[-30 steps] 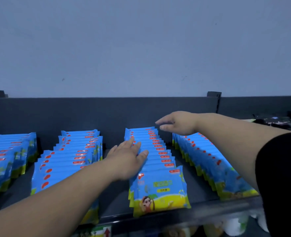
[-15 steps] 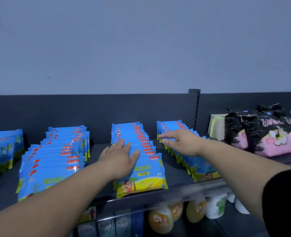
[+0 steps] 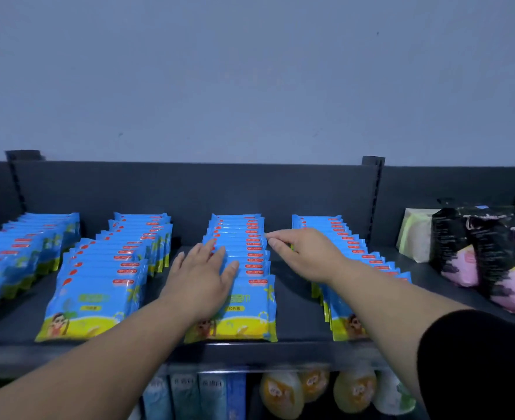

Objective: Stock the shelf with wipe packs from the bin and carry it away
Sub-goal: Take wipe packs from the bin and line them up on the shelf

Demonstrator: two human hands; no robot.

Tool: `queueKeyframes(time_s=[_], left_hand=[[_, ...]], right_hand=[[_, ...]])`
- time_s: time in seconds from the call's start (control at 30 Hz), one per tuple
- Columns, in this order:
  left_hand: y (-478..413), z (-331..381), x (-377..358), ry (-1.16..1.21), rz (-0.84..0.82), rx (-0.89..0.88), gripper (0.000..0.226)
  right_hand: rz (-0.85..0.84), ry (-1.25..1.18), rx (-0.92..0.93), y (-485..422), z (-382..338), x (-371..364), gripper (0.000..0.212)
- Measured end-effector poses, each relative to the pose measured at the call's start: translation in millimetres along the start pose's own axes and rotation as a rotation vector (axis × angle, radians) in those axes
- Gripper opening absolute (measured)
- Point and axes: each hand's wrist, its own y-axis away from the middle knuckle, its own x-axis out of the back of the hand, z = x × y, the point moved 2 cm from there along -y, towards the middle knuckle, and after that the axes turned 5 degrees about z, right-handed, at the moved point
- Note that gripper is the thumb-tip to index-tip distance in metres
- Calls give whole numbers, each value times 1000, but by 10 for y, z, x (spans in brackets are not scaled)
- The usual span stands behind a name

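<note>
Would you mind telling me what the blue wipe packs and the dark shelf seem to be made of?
The blue wipe packs look like glossy printed plastic film: highlights glint on their crinkled faces. The dark shelf looks like matte painted metal, judging by its slotted upright, though that is uncertain.

My head camera gives the only view: it faces forward and a little downward at the shelf, from so near that it runs off both left and right sides. The far wall fills the upper half, and bottles on the tier below show at the near edge.
</note>
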Motion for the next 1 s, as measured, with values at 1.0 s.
queueKeyframes(time_s=[1.0], left_hand=[[324,-234,-145,509,131,-25,43]], right_hand=[[103,-239,-192,518,-573,-654,53]])
